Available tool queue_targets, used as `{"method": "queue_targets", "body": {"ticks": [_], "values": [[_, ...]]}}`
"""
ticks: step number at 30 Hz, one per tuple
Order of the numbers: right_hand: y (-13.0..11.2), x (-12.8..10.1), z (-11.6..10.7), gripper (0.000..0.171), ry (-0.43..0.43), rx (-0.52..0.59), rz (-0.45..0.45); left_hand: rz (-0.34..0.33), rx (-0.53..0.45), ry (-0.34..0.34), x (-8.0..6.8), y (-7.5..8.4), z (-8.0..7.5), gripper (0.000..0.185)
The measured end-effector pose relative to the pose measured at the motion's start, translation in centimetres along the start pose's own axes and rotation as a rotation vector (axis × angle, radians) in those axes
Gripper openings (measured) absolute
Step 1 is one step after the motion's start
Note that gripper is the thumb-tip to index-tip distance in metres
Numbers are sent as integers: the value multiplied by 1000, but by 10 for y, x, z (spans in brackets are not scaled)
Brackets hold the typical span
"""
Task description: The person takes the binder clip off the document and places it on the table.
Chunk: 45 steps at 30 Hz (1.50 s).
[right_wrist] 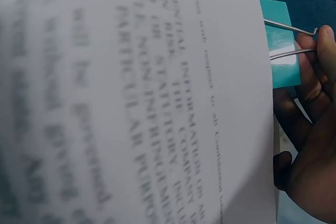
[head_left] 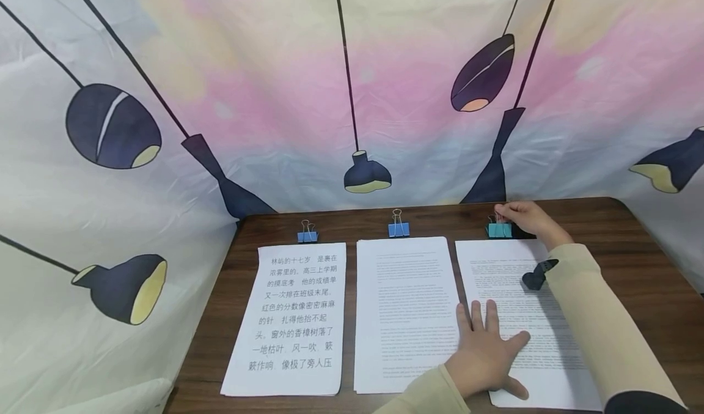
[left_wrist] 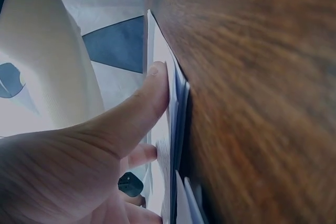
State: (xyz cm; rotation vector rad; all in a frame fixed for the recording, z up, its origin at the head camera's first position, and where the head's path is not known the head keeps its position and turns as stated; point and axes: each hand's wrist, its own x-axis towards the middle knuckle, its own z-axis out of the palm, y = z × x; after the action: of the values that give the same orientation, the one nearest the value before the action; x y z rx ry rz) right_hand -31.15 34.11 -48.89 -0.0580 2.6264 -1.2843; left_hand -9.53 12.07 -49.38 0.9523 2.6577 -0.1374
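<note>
At the back right of the table, my right hand point(head_left: 532, 219) holds a teal binder clip point(head_left: 499, 230) by its wire handles, just above the top edge of the right paper stack point(head_left: 544, 383). The right wrist view shows the thumb and fingers of the right hand point(right_wrist: 315, 114) at the wire ends of the clip point(right_wrist: 286, 69). With fingers spread, my left hand point(head_left: 484, 353) rests on the left side of that stack. From the left wrist camera, the thumb of the left hand point(left_wrist: 68, 156) lies along the paper edges point(left_wrist: 181, 98).
Left of the hands lie a middle paper stack point(head_left: 407, 316) and a left stack with large Chinese print point(head_left: 291, 322). Two blue binder clips point(head_left: 398, 229) stand behind these stacks. The dark wooden table point(head_left: 209, 340) ends at a cloth backdrop with printed lamps point(head_left: 367, 172).
</note>
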Motion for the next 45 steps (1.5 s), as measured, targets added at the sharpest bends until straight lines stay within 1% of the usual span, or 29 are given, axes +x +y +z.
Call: {"method": "queue_targets", "body": {"ticks": [3, 9, 14, 20, 23, 25, 27, 29, 31, 35, 36, 38, 40, 42, 45], "values": [[-1, 1, 0, 73, -13, 21, 27, 0, 6, 0, 0, 0, 0, 97], [1, 5, -4, 72, -47, 30, 31, 11, 0, 3, 1, 0, 1, 97], [1, 5, -7, 72, -73, 27, 31, 18, 27, -11, 5, 2, 4, 98], [-1, 7, -7, 73, -70, 24, 32, 19, 7, -12, 9, 2, 4, 96], [-4, 8, -7, 76, -68, 6, 41, 10, -4, -10, 9, 1, 3, 95], [-7, 5, -6, 81, -62, -28, 46, 7, -7, -17, 9, 0, 3, 95], [-9, 0, -6, 84, -44, -68, 32, 4, -14, -31, 8, 0, 3, 94], [-11, -7, -6, 84, -12, -107, -5, -3, -27, -31, 7, 0, 3, 92], [-14, -16, -5, 79, 28, -143, -56, -7, -18, 2, 4, 0, 4, 88], [-22, -39, -2, 72, 78, -214, -124, 17, 21, 115, -6, -1, 2, 80], [-24, -46, -1, 71, 79, -232, -136, 27, 33, 146, -10, -4, 0, 80], [-29, -59, 2, 68, 79, -271, -162, 40, 32, 186, -20, -12, -4, 79], [-33, -71, 7, 65, 77, -298, -200, 38, 14, 226, -32, -28, -6, 77], [-37, -82, 14, 65, 79, -330, -229, 21, -28, 267, -43, -51, -6, 76], [-42, -95, 25, 69, 87, -392, -235, -21, -116, 330, -61, -94, -2, 74]]}}
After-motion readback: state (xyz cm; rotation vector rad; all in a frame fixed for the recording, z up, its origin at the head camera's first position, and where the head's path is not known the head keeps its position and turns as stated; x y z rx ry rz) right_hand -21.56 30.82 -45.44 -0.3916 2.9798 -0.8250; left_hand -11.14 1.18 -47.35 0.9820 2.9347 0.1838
